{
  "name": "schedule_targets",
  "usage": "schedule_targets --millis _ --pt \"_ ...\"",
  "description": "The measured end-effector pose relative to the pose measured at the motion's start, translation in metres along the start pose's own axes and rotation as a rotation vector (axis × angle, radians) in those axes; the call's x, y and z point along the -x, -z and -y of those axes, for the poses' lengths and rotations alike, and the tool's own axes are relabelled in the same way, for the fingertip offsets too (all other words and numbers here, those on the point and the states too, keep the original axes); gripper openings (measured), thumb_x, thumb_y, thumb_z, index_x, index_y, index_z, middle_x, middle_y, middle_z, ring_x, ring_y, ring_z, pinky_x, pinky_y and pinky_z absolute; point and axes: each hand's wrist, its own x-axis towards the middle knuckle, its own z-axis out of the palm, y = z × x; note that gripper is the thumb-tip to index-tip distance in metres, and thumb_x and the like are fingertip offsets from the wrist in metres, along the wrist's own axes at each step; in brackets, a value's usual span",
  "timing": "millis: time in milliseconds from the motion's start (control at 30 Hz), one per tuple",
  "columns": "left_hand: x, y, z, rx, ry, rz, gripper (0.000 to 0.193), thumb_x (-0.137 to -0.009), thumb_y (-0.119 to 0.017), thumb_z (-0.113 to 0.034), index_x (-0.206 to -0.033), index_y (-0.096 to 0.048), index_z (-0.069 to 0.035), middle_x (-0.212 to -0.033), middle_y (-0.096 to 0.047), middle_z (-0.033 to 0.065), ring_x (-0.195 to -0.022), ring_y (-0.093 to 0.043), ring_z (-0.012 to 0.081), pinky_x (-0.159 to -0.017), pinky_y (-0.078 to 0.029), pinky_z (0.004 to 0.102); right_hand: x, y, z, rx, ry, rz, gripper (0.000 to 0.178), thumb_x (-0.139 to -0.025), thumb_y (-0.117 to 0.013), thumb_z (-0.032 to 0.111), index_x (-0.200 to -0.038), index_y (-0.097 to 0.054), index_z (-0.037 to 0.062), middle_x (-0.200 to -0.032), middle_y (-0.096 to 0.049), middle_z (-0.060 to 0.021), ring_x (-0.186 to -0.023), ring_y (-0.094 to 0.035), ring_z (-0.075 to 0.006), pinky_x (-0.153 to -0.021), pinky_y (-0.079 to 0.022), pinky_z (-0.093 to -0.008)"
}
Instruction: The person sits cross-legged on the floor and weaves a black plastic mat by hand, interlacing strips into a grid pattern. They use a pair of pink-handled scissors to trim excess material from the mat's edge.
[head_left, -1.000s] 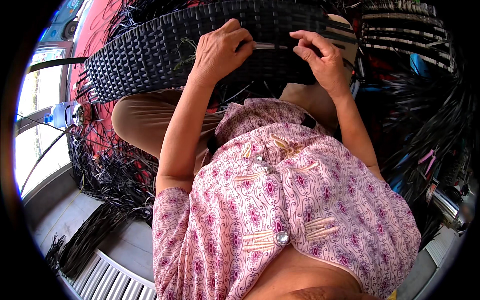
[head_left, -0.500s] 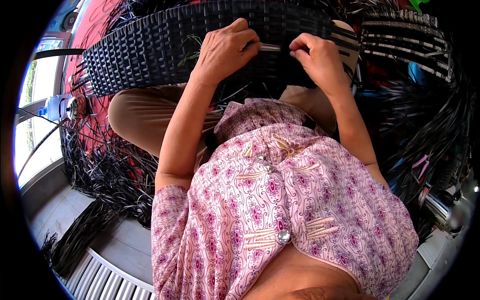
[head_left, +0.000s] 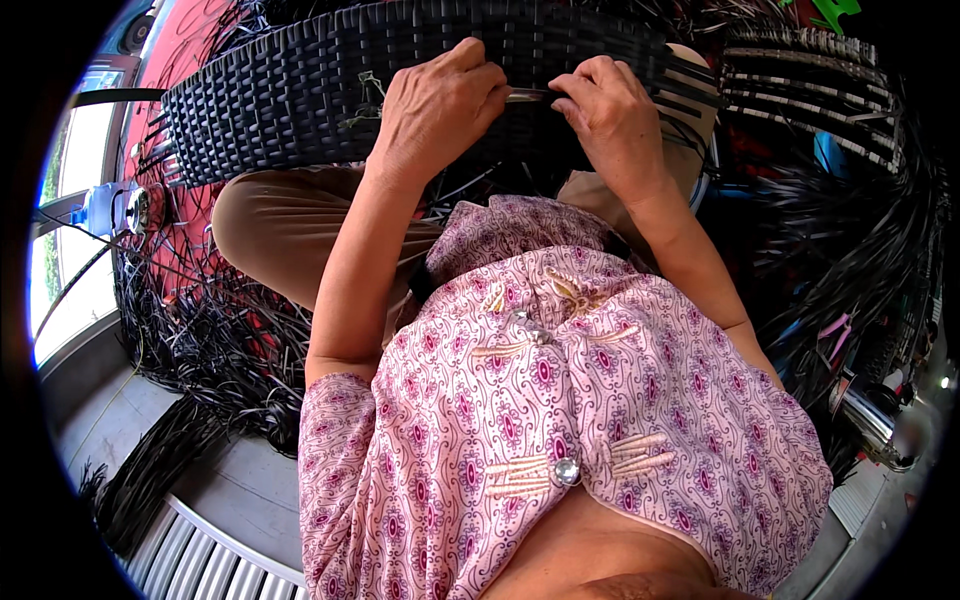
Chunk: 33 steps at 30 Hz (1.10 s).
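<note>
Both hands up far centre on black woven panel (head_left: 300, 90) lying across lap. Left hand (head_left: 435, 110) curled, fingers pinching one end of a thin strip (head_left: 528, 96); right hand (head_left: 610, 115) clenched on the other end. Loose black strips (head_left: 200, 340) piled near left, on floor.

Short-sleeved pink cotton blouse (head_left: 560, 420), small purple floral-medallion print throughout. Beige stitched bar trims on front, round silver button (head_left: 567, 471) near hem. Tan trousers (head_left: 285, 225) over knees. Forearms bare, no rings or watch visible.
</note>
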Motion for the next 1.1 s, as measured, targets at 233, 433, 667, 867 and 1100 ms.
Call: schedule_targets --millis 233,433,667,867,1100 --pt "0.009 0.001 -0.019 -0.060 0.080 -0.004 0.012 -0.090 -0.072 -0.022 -0.090 -0.073 -0.011 -0.087 -0.057 0.0020 -0.074 -0.067 0.0230 -0.065 -0.052 0.0373 0.008 -0.006 -0.008 0.018 0.082 -0.048 0.018 -0.076 -0.080 0.008 -0.092 -0.073 0.0089 -0.092 -0.061 -0.0033 -0.087 -0.062 -0.0233 -0.077 -0.055 -0.0361" --pt "0.023 0.016 -0.016 -0.079 0.178 -0.030 0.008 -0.088 -0.073 -0.022 -0.089 -0.073 -0.014 -0.087 -0.057 0.0019 -0.075 -0.066 0.0229 -0.065 -0.051 0.0372 0.001 -0.007 -0.016 -0.080 0.147 -0.065 0.013 -0.080 -0.078 0.010 -0.087 -0.068 0.0084 -0.088 -0.062 -0.0030 -0.084 -0.063 -0.0226 -0.073 -0.054 -0.0355" --pt "0.041 0.040 0.021 -0.093 0.182 -0.013 0.010 -0.088 -0.073 -0.020 -0.092 -0.073 -0.011 -0.086 -0.057 0.0042 -0.074 -0.065 0.0263 -0.065 -0.050 0.0385 -0.039 -0.008 0.011 -0.925 -0.124 -0.107 0.010 -0.094 -0.074 0.016 -0.094 -0.071 0.0056 -0.088 -0.071 -0.0021 -0.079 -0.068 -0.0100 -0.070 -0.055 -0.0238" --pt "0.032 0.039 0.019 -0.160 0.085 -0.027 0.008 -0.089 -0.072 -0.019 -0.093 -0.072 -0.012 -0.087 -0.055 0.0058 -0.078 -0.065 0.0264 -0.068 -0.051 0.0401 -0.032 -0.026 0.001 -1.250 -0.315 -0.089 0.020 -0.101 -0.065 0.014 -0.113 -0.067 -0.0014 -0.094 -0.072 -0.0062 -0.088 -0.070 -0.0135 -0.084 -0.058 -0.0263" --pt "0.022 0.043 0.001 -0.255 0.105 -0.007 0.005 -0.084 -0.071 -0.014 -0.088 -0.070 -0.011 -0.088 -0.056 0.0056 -0.082 -0.066 0.0262 -0.070 -0.053 0.0407 -0.016 -0.027 -0.003 -1.183 -0.361 -0.090 0.021 -0.100 -0.066 0.013 -0.116 -0.068 -0.0010 -0.096 -0.071 -0.0052 -0.090 -0.070 -0.0135 -0.087 -0.057 -0.0265"
